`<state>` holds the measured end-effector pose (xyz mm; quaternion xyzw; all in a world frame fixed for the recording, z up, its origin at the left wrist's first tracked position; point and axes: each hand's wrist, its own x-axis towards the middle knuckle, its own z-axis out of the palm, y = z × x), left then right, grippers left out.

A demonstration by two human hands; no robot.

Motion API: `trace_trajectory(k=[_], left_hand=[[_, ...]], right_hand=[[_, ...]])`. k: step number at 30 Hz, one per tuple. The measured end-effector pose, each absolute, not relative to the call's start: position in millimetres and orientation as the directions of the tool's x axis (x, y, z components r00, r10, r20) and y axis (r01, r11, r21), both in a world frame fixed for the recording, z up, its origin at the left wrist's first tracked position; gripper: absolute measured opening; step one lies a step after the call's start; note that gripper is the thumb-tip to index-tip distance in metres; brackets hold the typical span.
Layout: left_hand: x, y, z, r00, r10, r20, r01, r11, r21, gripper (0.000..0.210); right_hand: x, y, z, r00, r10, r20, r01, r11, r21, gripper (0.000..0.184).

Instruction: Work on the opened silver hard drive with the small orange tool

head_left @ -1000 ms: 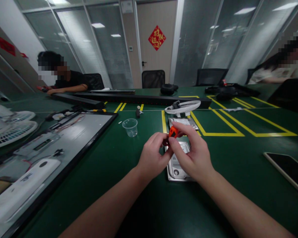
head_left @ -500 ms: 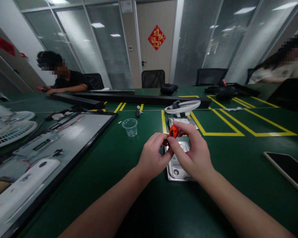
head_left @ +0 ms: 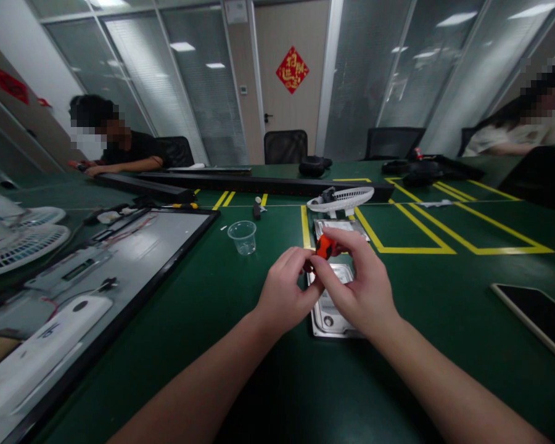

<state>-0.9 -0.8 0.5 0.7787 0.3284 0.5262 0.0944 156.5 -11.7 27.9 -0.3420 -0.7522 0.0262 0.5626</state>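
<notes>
Over the upper part of a silver hard drive, both hands meet at a screwdriver with a stubby orange and black handle. My right hand is closed, its thumb and fingers pinching that handle. Pressed together just below and left of it are the fingertips of my left hand, which seem to grip the screwdriver's lower part. The tool's shaft and tip are hidden by the fingers. Behind the hands lies a second hard drive, partly covered by my right hand.
Left of the hands stands a clear plastic cup. A white fan grille rests farther back. A large panel with a white power strip fills the left, and a phone lies right. Two people sit across the table.
The orange handle has turned a little between my right fingers, showing its black patches differently. Both hands stay almost in place over the hard drive.
</notes>
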Motion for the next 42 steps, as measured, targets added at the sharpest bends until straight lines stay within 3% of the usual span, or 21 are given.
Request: trace_trajectory(k=[10,15,26,32,42], left_hand=[[-0.6,-1.5,2.3,0.253,0.612,0.750,0.423,-0.767,0.483,0.004],[-0.5,-0.4,-0.5,0.211,0.623,0.753,0.416,-0.755,0.507,0.023],[-0.4,-1.6,2.3,0.258,0.632,0.731,0.423,-0.754,0.503,0.003],[-0.2,-2.5,1.4,0.180,0.630,0.755,0.416,-0.745,0.522,0.024],[-0.9,-1.7,1.1,0.264,0.642,0.720,0.422,-0.748,0.513,0.008]], right_hand=[[156.0,-12.6,24.7,-0.156,0.569,0.807,0.428,0.776,-0.464,0.050],[155.9,-12.4,26.2,-0.148,0.551,0.821,0.461,0.773,-0.435,0.046],[156.1,-14.0,25.9,-0.160,0.568,0.808,0.452,0.770,-0.451,0.048],[155.0,-12.7,28.0,-0.137,0.549,0.825,0.483,0.764,-0.428,0.043],[155.5,-12.7,23.2,-0.128,0.572,0.810,0.451,0.761,-0.466,0.052]])
